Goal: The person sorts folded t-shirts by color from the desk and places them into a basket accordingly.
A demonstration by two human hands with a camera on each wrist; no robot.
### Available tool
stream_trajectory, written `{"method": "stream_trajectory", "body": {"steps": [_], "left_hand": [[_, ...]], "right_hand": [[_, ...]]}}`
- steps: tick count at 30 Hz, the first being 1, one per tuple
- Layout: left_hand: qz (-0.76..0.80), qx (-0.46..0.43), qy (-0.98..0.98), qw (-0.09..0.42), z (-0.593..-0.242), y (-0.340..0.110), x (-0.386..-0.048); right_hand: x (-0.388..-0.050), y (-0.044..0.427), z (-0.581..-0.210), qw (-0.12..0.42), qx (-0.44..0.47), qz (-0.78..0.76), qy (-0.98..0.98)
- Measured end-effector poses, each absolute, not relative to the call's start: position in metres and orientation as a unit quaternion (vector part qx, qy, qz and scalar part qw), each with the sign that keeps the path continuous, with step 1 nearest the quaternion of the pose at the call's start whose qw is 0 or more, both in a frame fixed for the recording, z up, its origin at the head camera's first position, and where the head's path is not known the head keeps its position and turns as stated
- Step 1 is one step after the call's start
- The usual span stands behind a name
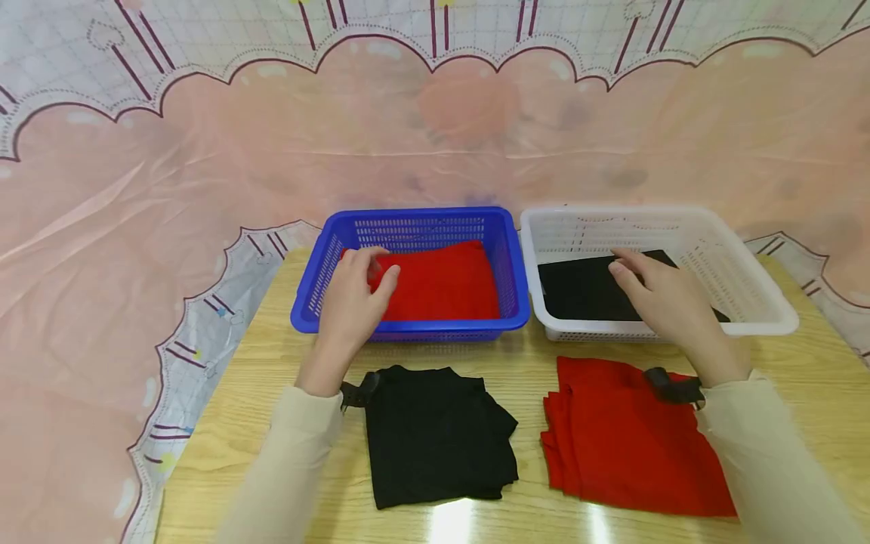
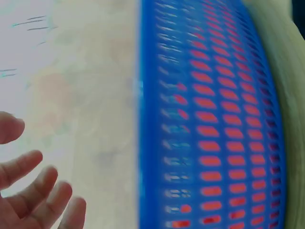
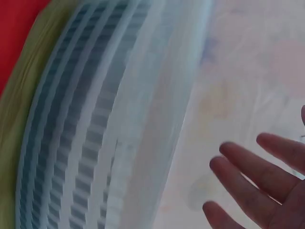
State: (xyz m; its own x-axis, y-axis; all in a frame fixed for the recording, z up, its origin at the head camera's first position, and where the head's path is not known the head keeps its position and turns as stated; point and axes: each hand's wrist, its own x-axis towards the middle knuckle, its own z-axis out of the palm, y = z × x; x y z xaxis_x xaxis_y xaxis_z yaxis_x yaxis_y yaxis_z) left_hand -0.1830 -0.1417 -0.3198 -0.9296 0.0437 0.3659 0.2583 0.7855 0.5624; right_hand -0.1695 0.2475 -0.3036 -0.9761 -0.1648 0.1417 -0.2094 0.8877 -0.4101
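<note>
My left hand hovers over the left part of a blue basket, its fingers loosely bent and holding nothing. Folded red cloth lies inside that basket. Above a white basket is my right hand, likewise holding nothing. Black folded cloth lies in the white basket, partly covered by the hand. On the table, a black folded cloth lies in front of the blue basket. A red folded cloth lies before the white one, partly under the right wrist. Both wrist views show spread fingers beside the basket walls.
The baskets stand side by side at the back of a wooden table. Behind them hangs a pink patterned cloth, which also drapes down the left side. Each wrist carries a black strap.
</note>
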Motion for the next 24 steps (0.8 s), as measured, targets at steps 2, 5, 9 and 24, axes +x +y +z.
{"method": "stream_trajectory", "body": {"steps": [2, 5, 9, 24], "left_hand": [[-0.356, -0.079, -0.911, 0.191, -0.319, -0.141, -0.176], [-0.391, -0.076, -0.897, 0.192, -0.318, -0.143, -0.165], [-0.407, -0.081, -0.900, 0.131, -0.320, -0.148, -0.151], [-0.352, -0.110, -0.930, -0.011, -0.324, -0.165, -0.119]], "right_hand": [[-0.164, 0.240, -0.306, 0.072, 0.094, 0.244, -0.963], [-0.156, 0.230, -0.310, 0.090, 0.092, 0.288, -0.949], [-0.147, 0.220, -0.316, 0.089, 0.099, 0.338, -0.932], [-0.129, 0.197, -0.329, 0.038, 0.144, 0.382, -0.912]]}}
